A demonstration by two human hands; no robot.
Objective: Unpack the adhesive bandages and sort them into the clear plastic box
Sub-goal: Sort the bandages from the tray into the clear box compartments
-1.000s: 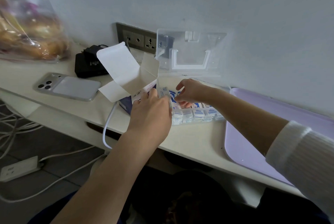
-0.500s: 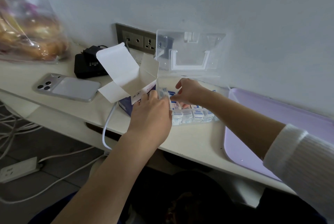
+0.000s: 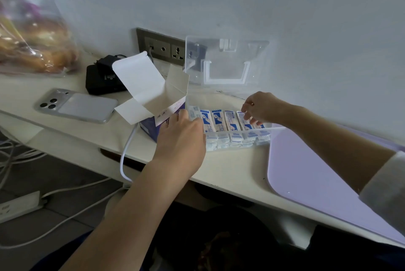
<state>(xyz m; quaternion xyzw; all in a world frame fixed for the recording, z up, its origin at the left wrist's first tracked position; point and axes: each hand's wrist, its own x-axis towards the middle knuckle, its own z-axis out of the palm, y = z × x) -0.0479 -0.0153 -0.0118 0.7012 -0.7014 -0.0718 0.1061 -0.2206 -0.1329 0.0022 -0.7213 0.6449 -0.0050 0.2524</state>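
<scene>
- The clear plastic box [image 3: 237, 140] sits on the counter [image 3: 228, 172] close to the wall, its front wall set back from the counter's front edge with a bare strip between.
- Its lid [image 3: 225, 67] is swung up and leans on the wall, partly covering the wall socket [image 3: 161, 48].
- The adhesive bandages [image 3: 219, 120] stand in a row inside the box, packed side by side from its left end to its right end.
- The left hand [image 3: 182, 137] reaches over the box's left end with its back to the camera. Its fingertips are at the first bandages, and whether they grip anything cannot be told.
- The right hand [image 3: 260, 107] comes in from the right with its fingers curled down, pinching the top edge of a bandage at the row's right end.
- An open carton [image 3: 151, 89] touches the box's left side, with its white flaps raised toward the socket.
- A lavender tray [image 3: 317, 172] lies just beside the box's right end and runs out to the counter's front edge.
- Left of the carton lie a phone [image 3: 76, 105] and a black charger [image 3: 102, 79], with a bag of bread [image 3: 30, 38] further left.
- A white cable [image 3: 126, 157] hangs over the counter's front edge beside the left forearm.
</scene>
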